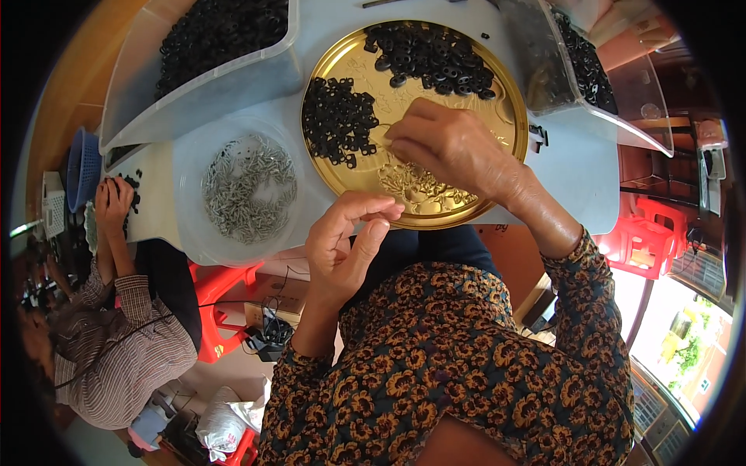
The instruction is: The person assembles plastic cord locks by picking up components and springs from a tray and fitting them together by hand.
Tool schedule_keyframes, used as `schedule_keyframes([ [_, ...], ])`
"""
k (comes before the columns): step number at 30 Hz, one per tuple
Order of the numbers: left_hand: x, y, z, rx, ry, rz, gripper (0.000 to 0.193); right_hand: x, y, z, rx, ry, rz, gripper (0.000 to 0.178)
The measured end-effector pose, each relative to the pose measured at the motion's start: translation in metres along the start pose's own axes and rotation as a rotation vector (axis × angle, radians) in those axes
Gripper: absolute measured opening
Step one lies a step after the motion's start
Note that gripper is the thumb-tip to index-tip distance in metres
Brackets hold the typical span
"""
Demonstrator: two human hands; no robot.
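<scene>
A round golden tray (501,116) lies on the table in front of me. On it are a pile of small black squarish pieces (338,120) at the left and a pile of black oval pieces with holes (435,62) at the far side. My right hand (458,147) is over the tray's middle, fingertips pinched together beside the squarish pieces; whatever they hold is hidden. At the tray's near rim my left hand (342,245) is raised, thumb and forefinger apart, with nothing visible between them.
Left of the tray stands a clear round tub of small silver screws (249,190). Clear bins of black parts stand at the far left (202,85) and far right (606,113). A co-worker's hands (114,203) are at the table's left end. Red stools (649,237) stand nearby.
</scene>
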State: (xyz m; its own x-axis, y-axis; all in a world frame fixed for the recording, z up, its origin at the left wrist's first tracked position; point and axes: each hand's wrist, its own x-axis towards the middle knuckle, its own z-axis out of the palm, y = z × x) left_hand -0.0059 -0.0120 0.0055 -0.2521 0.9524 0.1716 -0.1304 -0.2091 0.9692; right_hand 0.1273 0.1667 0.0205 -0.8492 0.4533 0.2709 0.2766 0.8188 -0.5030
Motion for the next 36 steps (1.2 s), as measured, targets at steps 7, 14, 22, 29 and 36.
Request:
schedule_keyframes([
  [7,-0.011,-0.004,-0.004,-0.053,0.030,0.001,0.020,0.004,-0.006,0.021,0.019,-0.044,-0.087,0.009],
  [14,-0.008,-0.003,-0.005,-0.056,0.015,0.004,0.019,-0.002,-0.004,0.014,-0.099,-0.047,-0.043,0.011],
  [22,-0.004,-0.001,0.000,0.007,0.016,0.030,0.020,0.001,-0.004,0.014,-0.110,-0.042,0.002,0.015],
  [29,0.004,-0.001,0.007,-0.058,0.165,-0.115,0.019,-0.002,-0.006,0.005,0.154,-0.108,0.136,0.019],
  [36,0.025,0.003,0.023,-0.062,0.218,-0.097,0.021,-0.021,-0.024,-0.013,1.099,-0.081,0.668,0.021],
])
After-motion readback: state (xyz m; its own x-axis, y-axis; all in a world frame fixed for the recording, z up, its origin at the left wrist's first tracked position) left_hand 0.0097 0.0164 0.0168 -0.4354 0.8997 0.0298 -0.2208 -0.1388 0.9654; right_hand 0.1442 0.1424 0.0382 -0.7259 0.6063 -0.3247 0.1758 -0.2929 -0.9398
